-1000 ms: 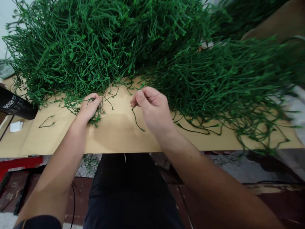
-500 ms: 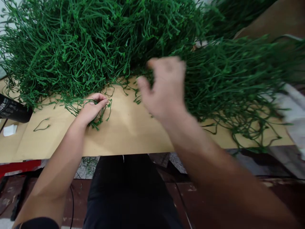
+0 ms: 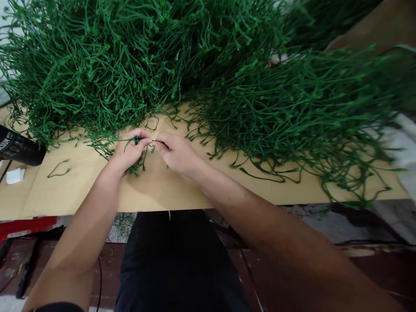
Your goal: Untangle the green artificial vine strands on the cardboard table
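My left hand is closed round a small bunch of thin green plastic-looking stems, low over the tan board. Some stem ends hang out below its palm. My right hand pinches a thin dark-green stem, its fingertips meeting the left thumb and forefinger. Their fingers partly hide what lies between them. Behind both hands rises a large tangled heap of green stems with small forked tips. Another pile of stems spreads to the right.
The tan board ends just in front of my dark-clothed legs. One loose stem lies at the left, near a white scrap and a black cylinder with lettering. Stems overhang the board's front edge at the right.
My right hand has come down and left from beside the right pile, where its fingers were apart, to meet my left hand in a pinch. The left hand stays on its bunch.
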The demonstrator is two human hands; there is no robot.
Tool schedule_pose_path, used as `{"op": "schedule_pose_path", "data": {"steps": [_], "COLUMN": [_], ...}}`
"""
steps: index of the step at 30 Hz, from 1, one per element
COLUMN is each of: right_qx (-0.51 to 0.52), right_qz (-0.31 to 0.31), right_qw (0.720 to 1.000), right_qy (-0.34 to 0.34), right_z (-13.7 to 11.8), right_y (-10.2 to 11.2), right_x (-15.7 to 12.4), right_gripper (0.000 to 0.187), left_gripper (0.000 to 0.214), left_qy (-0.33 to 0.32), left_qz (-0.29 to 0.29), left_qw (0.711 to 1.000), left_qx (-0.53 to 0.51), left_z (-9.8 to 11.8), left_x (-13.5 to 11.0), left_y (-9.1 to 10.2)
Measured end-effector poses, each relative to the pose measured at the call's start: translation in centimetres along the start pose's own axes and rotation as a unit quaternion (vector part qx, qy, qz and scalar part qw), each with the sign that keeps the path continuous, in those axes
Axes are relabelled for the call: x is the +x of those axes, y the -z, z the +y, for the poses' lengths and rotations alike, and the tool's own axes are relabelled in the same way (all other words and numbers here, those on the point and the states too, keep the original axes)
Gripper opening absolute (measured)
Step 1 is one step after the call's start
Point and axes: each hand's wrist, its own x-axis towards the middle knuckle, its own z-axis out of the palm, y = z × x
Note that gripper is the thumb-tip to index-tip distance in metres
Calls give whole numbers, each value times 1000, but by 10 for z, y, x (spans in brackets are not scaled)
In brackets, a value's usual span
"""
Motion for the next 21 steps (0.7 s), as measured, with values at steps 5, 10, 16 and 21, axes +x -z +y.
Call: {"op": "schedule_pose_path", "data": {"steps": [5,10,16,21], "right_qx": [-104,-251,-264,-219], "right_qz": [-2,182,242,77], "right_qw": [989,943,929,964], "right_qy": [101,117,95,131], "right_z": [-19,2,21,-7], "right_y": [12,55,53,-1], "right_x": [-24,-15,1,-2], "right_gripper": [27,24,35,28], "left_gripper": [9,13,18,18], "left_qy": [47,52,56,25], "left_qz": [113,109,36,22], "left_qw": [990,992,991,993], "left_qx": [75,-28,-113,-114], "left_z": [-16,-16,-3,1], "left_x": [8,6,0,2], "left_y": [11,16,6,6]}}
